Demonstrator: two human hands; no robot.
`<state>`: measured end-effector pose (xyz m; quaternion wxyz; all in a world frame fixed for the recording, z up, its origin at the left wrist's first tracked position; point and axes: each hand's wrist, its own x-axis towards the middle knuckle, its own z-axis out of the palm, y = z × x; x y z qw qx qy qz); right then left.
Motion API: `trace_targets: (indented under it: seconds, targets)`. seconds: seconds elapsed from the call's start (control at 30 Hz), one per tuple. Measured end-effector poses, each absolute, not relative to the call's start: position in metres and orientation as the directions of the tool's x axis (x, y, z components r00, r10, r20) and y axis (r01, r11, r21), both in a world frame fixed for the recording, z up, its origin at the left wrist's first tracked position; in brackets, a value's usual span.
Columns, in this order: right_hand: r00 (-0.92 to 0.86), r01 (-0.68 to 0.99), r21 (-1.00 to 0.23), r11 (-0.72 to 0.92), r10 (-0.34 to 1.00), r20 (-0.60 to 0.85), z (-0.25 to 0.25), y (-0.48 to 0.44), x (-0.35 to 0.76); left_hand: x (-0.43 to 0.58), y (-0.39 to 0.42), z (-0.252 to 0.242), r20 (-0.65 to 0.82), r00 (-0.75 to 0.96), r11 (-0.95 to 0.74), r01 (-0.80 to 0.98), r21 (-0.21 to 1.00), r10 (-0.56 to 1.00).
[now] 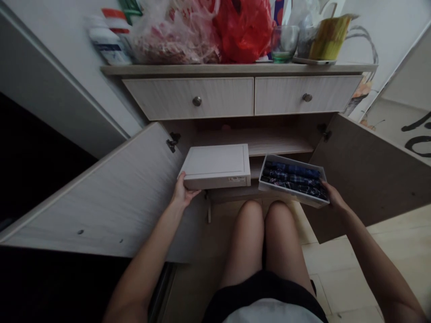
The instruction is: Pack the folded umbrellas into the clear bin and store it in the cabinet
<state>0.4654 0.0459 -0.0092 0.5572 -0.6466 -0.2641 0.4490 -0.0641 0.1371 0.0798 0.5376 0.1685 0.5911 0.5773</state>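
My left hand (183, 192) grips the near left corner of a flat white box (215, 160), thumb at its side and fingers beneath. The box is closed on top, with a small label on its front. On the right, my right hand (332, 195) holds the right end of a translucent plastic bin (292, 196). Rolled dark plaid cloths (292, 177) lie in rows inside that bin. Both containers are held in front of the open cabinet, above my knees. Some fingers of each hand are hidden by what they hold.
The left door (111, 188) and right door (367, 175) of the cabinet stand swung outward. Shelves (276, 142) show behind the containers, under two closed drawers (168, 96). Bottles (109, 42), a red bag (245, 33) and a glass (284, 42) crowd the top.
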Motion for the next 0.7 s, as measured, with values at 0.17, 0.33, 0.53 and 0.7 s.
trace_targets:
  seconds: [0.17,0.33,0.53,0.7]
  targets:
    - [0.437,-0.165,-0.963,-0.213,0.859,-0.265,0.006,0.058,0.457,-0.054,0.114,0.076,-0.422,-0.318,0.265,-0.435,0.861,0.849]
    - [0.414,-0.195,-0.952,-0.237,0.86,-0.299,0.015,0.056,0.455,-0.05,0.092,0.076,-0.406,-0.328,0.241,-0.441,0.864,0.853]
    - [0.395,-0.09,-0.977,-0.195,0.893,-0.215,0.027,0.046,0.46,-0.047,0.066,0.075,-0.401,-0.329,0.233,-0.447,0.864,0.855]
    - [0.349,-0.051,-0.982,-0.183,0.918,-0.189,0.035,0.042,0.456,-0.038,0.051,0.075,-0.402,-0.349,0.223,-0.453,0.863,0.847]
